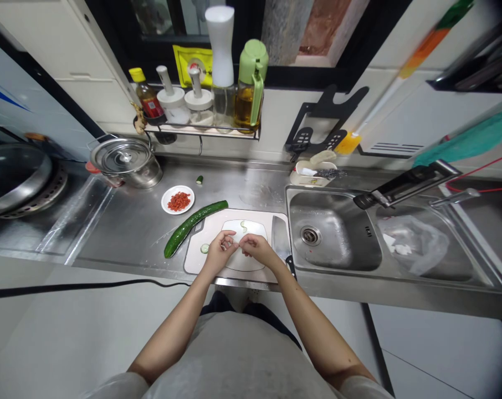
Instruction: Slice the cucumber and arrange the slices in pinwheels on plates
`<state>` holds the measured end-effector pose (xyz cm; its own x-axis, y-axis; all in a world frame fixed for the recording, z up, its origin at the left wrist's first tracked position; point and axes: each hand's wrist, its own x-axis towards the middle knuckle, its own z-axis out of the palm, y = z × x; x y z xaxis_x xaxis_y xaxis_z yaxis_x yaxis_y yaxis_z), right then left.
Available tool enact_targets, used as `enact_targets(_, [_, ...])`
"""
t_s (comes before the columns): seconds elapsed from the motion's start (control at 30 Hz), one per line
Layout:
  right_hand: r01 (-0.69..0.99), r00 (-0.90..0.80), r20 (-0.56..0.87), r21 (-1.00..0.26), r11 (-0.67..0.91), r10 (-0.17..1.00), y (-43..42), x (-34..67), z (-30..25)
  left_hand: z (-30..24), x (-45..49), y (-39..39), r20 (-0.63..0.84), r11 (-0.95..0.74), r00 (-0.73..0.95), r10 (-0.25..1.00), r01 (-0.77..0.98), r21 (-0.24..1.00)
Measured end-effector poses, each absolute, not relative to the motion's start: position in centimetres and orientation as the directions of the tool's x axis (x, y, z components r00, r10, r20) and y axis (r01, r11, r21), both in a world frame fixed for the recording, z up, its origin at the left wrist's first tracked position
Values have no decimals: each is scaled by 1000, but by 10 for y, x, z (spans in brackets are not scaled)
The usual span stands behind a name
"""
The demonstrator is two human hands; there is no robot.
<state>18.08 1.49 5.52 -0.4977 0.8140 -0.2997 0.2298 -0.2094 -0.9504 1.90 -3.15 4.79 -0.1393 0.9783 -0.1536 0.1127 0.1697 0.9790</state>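
Over a white plate [251, 264] my left hand [223, 247] and my right hand [255, 247] meet at the fingertips. Both are closed in a pinch, and whatever they hold is too small or hidden to make out. Thin cucumber slices [244, 225] lie on the plate just beyond my fingers. The plate rests on a pale cutting board [196, 260]. Left of my left hand, a round cucumber slice [204, 249] lies on the board. A long cucumber [190, 226] lies along the board's left edge. At the right side of the board is a knife [280, 235] with a black handle.
A small plate [165, 206] of red bits and a cucumber end [199, 179] are behind the board. A lidded steel pot [145, 173] stands further left. The sink [334, 238] adjoins on the right. Above hangs a rack [201, 131] with condiment bottles.
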Motion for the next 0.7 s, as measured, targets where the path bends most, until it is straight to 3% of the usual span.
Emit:
enact_targets(0.13, [335,-514,-255,-939,-82,819,34,186,41,36,22,-19,-134,178,-170,976,275,945])
enact_targets(0.4, [595,-490,-170,-782,185,855,78,190,21,17,36,18,-187,281,-241,952,456,844])
enact_targets(0.7, [749,-491,-207,-596,289,846,97,183,23,13,44,40,-220,343,-268,938,630,696])
